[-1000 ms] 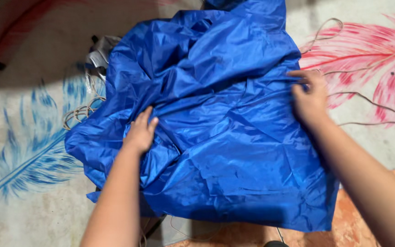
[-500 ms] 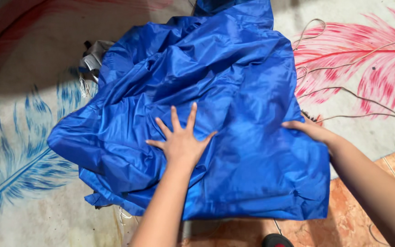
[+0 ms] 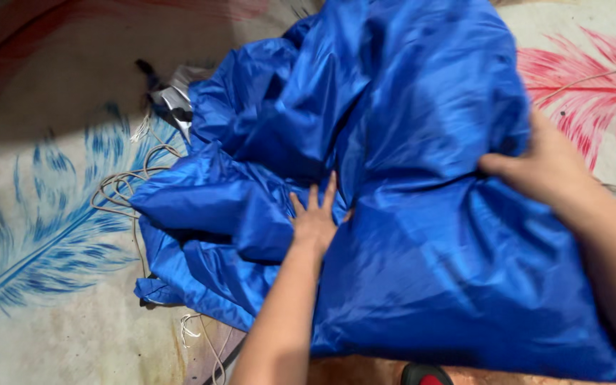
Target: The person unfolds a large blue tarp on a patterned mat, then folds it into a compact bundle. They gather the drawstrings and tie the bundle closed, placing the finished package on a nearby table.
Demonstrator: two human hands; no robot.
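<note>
A large sheet of shiny blue fabric [image 3: 429, 271] lies crumpled on a floor mat. My left hand [image 3: 315, 219] presses flat on it near the middle, fingers spread, beside a bunched fold. At the sheet's right side my right hand [image 3: 540, 167] pinches a fold of the fabric, and the upper part of the sheet stands raised behind it.
The mat [image 3: 51, 214] is pale with a blue feather print at the left and a red feather print [image 3: 593, 85] at the right. Thin cords [image 3: 119, 187] and a grey piece [image 3: 176, 100] poke out from under the fabric's left edge. A red-and-black object [image 3: 422, 374] sits at the bottom edge.
The camera moved closer. My right hand went from lying on the sheet's right edge to pinching a fold and lifting it. My left hand slid a little and drew its fingers closer together.
</note>
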